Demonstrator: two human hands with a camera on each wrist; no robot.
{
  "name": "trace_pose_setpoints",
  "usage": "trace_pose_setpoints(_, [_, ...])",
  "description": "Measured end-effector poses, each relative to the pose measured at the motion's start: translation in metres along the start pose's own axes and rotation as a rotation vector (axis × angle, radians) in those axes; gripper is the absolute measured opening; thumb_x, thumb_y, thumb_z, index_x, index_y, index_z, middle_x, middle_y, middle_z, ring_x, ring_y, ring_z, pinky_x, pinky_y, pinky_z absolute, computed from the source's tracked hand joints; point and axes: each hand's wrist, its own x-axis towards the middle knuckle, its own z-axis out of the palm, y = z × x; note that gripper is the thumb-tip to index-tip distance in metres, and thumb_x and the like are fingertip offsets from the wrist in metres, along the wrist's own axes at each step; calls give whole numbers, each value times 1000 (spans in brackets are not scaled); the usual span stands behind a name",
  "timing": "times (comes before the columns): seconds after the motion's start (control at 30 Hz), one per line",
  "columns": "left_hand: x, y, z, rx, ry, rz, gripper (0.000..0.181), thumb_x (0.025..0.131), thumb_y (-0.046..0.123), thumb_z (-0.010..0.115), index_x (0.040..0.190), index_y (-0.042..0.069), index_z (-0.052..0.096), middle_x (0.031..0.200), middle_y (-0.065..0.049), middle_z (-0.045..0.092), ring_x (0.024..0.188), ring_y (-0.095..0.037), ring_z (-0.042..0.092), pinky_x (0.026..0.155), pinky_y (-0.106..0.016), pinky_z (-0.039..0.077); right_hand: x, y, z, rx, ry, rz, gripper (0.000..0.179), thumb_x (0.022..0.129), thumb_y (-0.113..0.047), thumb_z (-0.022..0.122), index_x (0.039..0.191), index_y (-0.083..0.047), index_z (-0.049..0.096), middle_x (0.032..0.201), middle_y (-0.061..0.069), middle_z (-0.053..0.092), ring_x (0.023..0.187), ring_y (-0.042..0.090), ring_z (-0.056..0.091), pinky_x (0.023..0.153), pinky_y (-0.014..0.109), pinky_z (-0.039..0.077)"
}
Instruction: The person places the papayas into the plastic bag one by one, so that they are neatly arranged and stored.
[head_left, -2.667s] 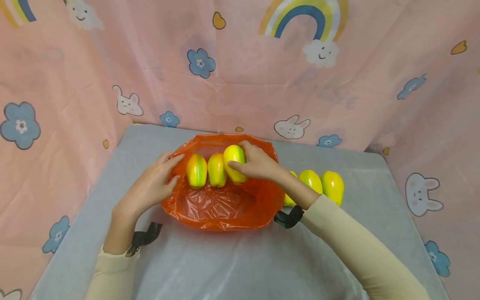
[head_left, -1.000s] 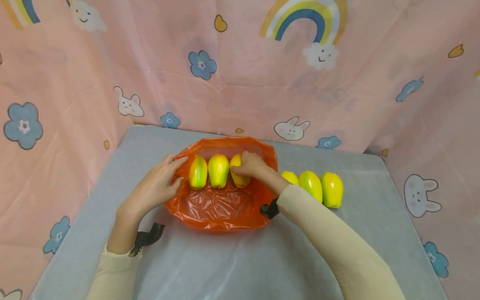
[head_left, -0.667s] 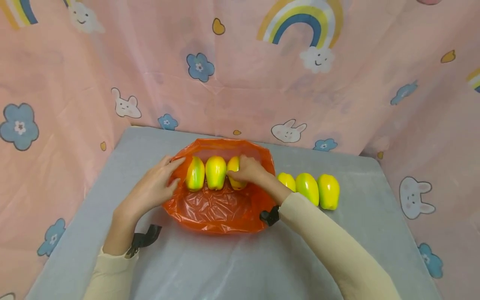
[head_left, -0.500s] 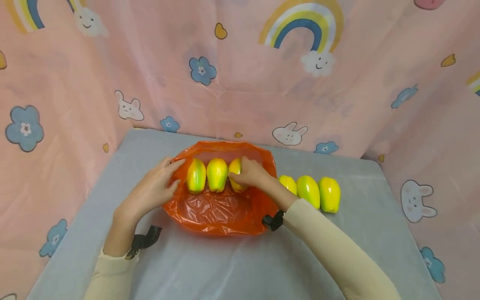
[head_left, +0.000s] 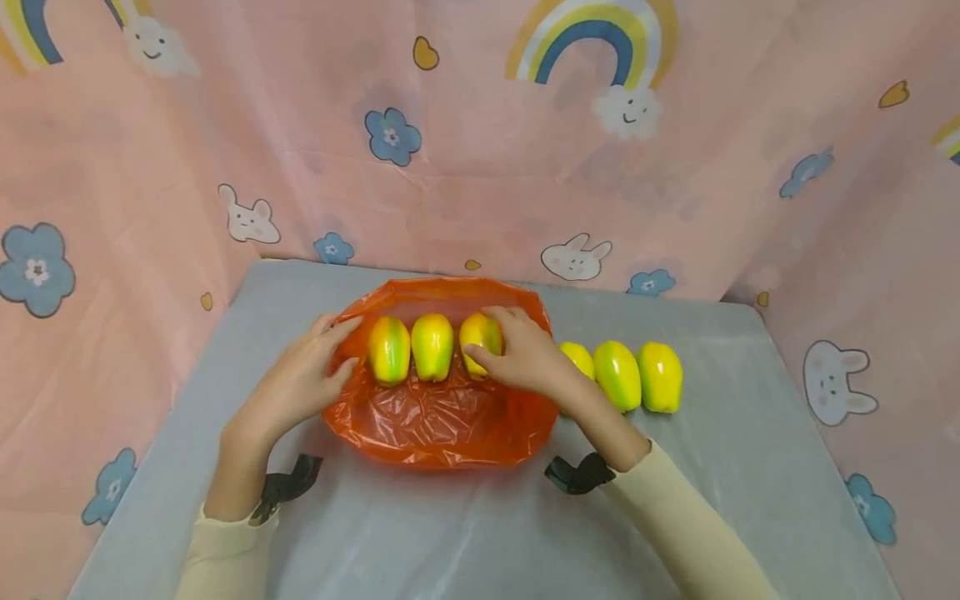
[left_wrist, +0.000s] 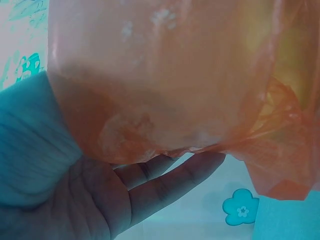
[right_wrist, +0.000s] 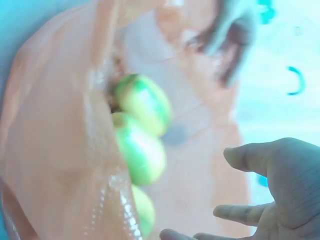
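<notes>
Holding three yellow-green fruits (head_left: 432,347) in a row, one orange bag (head_left: 442,437) sits on the table (head_left: 405,542); three more fruits (head_left: 661,377) line up at its right. One left hand (head_left: 296,379), loosely spread, touches the bag's left side; one right hand (head_left: 531,357), fingers parted, gripping nothing, hovers beside the rightmost bagged fruit (head_left: 482,332).
</notes>
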Motion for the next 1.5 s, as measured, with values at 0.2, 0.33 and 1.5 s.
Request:
trace_pose_setpoints(0.2, [-3,-1,-1,-5,0,-8,59,102,12,63,158,1,46,152,-21,50,130,-42,57,110,-64,52,-32,4,-6,107,244,-36,55,101,-36,70,148,-10,58,150,15,57,136,38,60,106,58,57])
trace_pose_setpoints(0.33, [-8,-3,-6,-7,2,-25,59,103,13,61,159,2,45,155,-21,48,134,-43,54,112,-67,49,-47,12,-7,161,439,-73,46,101,-27,71,141,-7,63,142,15,62,125,36,68,93,52,64])
trace_pose_setpoints(1.5, [2,-1,4,29,15,5,59,102,11,64,158,1,46,148,-21,52,120,-39,59,104,-60,55,-92,143,-35,159,693,110,47,103,-25,69,144,-4,62,141,22,63,127,42,63,88,-4,40])
